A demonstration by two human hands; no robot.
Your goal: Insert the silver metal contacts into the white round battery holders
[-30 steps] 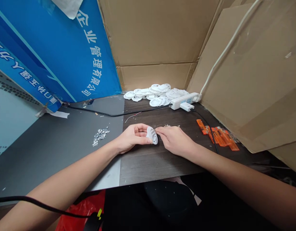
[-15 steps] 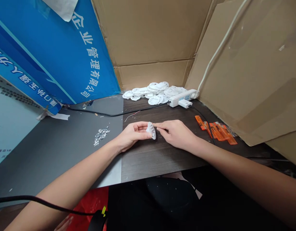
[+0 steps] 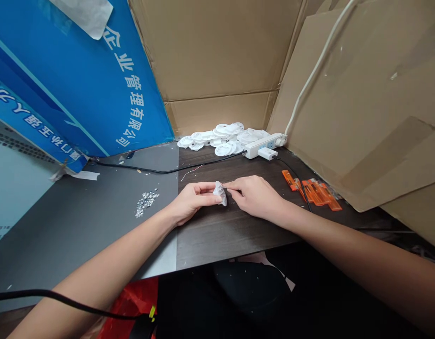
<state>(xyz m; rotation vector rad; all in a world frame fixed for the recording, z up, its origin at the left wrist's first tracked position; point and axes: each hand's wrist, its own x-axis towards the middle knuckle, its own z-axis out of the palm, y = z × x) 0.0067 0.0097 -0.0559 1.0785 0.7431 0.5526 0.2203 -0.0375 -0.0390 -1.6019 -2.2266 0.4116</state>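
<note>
My bare left hand (image 3: 192,201) pinches a small white plastic piece (image 3: 221,193); my bare right hand (image 3: 256,197) is at its right edge. Small silvery bits (image 3: 146,202) lie left, piled white plastic discs (image 3: 223,149) far, flat orange pieces (image 3: 317,194) right.

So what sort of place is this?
Probably a makeshift small-parts workstation: white plastic discs and small metal pieces lie heaped on a tabletop, with cardboard panels behind.
</note>
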